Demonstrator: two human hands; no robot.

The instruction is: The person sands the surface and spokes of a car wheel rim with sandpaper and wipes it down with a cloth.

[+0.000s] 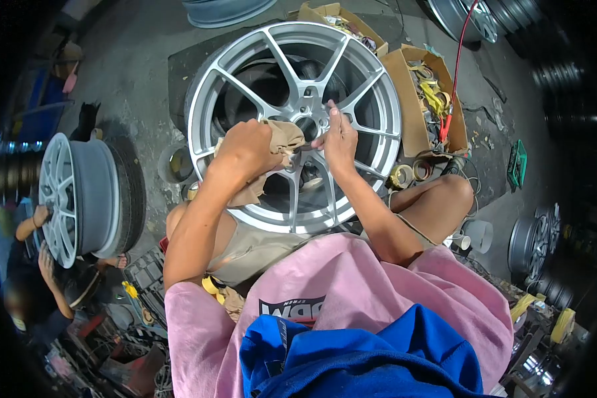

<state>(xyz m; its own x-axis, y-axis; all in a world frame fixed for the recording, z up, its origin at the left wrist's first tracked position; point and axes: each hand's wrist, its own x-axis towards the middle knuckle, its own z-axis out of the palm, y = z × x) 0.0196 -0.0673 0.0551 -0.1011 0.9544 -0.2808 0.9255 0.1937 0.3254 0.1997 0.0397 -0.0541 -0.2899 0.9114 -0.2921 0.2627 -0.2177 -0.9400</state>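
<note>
A silver multi-spoke wheel rim (201, 132) lies face up in front of my crossed legs. My left hand (247, 149) is closed around a crumpled tan cloth or paper (284, 136), pressed near the hub on the rim's left side. Part of the tan piece hangs below that hand over the spokes. My right hand (340, 136) is at the right of the hub, fingers stretched upward and thumb pointing left toward the tan piece. I see nothing held in it.
Right of the rim stands a cardboard box (396, 69) of tape scraps, with a red-handled air hose (446, 126) hanging over it. Tape rolls (400, 176) lie near my knee. At left, another person's hands (45, 263) touch a second rim (96, 192).
</note>
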